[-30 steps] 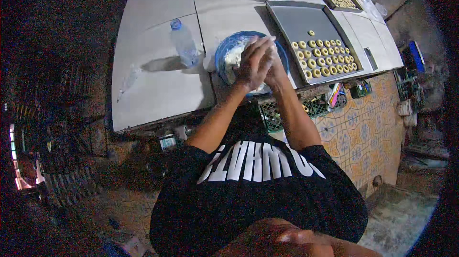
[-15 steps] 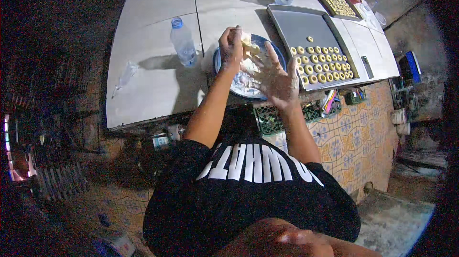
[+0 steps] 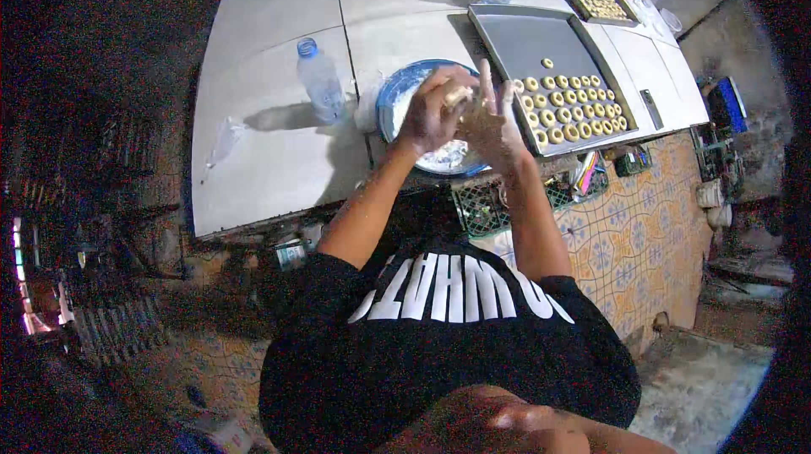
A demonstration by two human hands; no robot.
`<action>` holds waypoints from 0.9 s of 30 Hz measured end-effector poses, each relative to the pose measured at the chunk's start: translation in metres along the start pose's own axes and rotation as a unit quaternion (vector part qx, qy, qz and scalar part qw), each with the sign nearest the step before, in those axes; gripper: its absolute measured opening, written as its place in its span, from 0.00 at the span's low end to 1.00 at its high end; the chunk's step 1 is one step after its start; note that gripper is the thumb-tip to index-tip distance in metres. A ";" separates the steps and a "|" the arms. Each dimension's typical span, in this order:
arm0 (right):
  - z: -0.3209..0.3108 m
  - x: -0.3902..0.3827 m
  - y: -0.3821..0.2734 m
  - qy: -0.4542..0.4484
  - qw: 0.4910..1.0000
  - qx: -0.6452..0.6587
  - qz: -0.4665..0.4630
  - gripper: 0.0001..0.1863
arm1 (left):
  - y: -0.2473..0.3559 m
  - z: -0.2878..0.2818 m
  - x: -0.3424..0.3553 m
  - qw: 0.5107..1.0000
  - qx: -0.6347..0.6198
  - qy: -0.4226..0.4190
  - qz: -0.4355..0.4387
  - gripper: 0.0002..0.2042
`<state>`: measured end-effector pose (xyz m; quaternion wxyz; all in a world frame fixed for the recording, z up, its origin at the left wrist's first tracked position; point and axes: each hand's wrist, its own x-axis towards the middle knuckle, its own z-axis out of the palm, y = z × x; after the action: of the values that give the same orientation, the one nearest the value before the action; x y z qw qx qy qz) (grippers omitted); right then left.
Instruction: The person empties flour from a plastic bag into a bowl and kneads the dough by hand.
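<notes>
Over the blue bowl (image 3: pixel 385 108), your left hand (image 3: pixel 432 109) is curled round some pale dough (image 3: pixel 457 97); your right hand (image 3: pixel 496 131) is loosely open beside it.

1 head-worn fisheye view looks steeply down over the black shirt (image 3: pixel 456 361) onto the nearby table (image 3: pixel 274 15)

Brightly lit tabletop (image 3: pixel 270 10), shadows (image 3: pixel 283 116) falling leftward, dim grainy surroundings, fisheye-curved edges, dark corners

Your left hand (image 3: pixel 427 116) grips pale dough (image 3: pixel 457 97) above the blue bowl (image 3: pixel 385 106); your floury right hand (image 3: pixel 494 131), fingers extended, is beside it. Tray (image 3: pixel 541 32) of dough rings (image 3: pixel 576 113): right of bowl.
</notes>
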<state>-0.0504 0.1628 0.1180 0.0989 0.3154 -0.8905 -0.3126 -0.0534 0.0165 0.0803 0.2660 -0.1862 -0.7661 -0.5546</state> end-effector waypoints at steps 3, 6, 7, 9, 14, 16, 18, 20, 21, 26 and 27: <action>0.023 0.011 0.001 0.061 0.569 0.820 -0.008 0.43 | 0.022 -0.005 -0.001 0.987 0.136 -0.049 0.063 0.20; 0.004 0.009 0.011 0.119 0.594 0.796 0.003 0.44 | 0.010 -0.006 0.000 0.996 0.071 -0.045 -0.007 0.22; 0.004 0.011 0.015 0.129 0.632 0.764 -0.014 0.43 | 0.011 -0.007 0.000 0.996 0.071 -0.047 -0.007 0.22; -0.001 0.013 0.021 0.036 0.612 0.788 -0.058 0.46 | 0.013 -0.009 -0.003 0.993 -0.063 -0.091 -0.039 0.19; 0.014 0.032 0.010 0.077 0.627 0.772 -0.063 0.54 | 0.009 -0.016 -0.011 0.987 0.041 -0.132 -0.077 0.13; 0.008 0.034 0.002 0.064 0.555 0.829 -0.004 0.52 | -0.011 -0.016 -0.016 0.988 -0.045 -0.058 -0.134 0.14; 0.013 0.034 0.000 0.060 0.433 0.897 0.059 0.47 | -0.026 -0.014 -0.012 0.944 -0.221 0.083 -0.232 0.16; 0.019 0.036 -0.009 0.041 0.178 0.982 0.038 0.37 | -0.038 -0.020 -0.005 0.841 -0.380 0.215 -0.320 0.20; 0.021 0.034 -0.011 0.050 0.115 0.991 0.042 0.37 | -0.045 -0.024 -0.001 0.769 -0.451 0.277 -0.358 0.23; 0.011 0.019 0.003 0.056 -0.122 0.989 -0.057 0.39 | -0.007 -0.047 0.011 0.748 -0.572 0.165 -0.295 0.29; 0.002 0.021 0.001 0.052 -0.189 0.977 -0.080 0.39 | 0.001 -0.045 0.006 0.737 -0.549 0.140 -0.369 0.31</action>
<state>-0.0683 0.1518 0.1164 0.3061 -0.1249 0.1071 -0.9377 -0.0485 -0.0257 0.0959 -0.0041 0.0773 -0.2913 -0.9535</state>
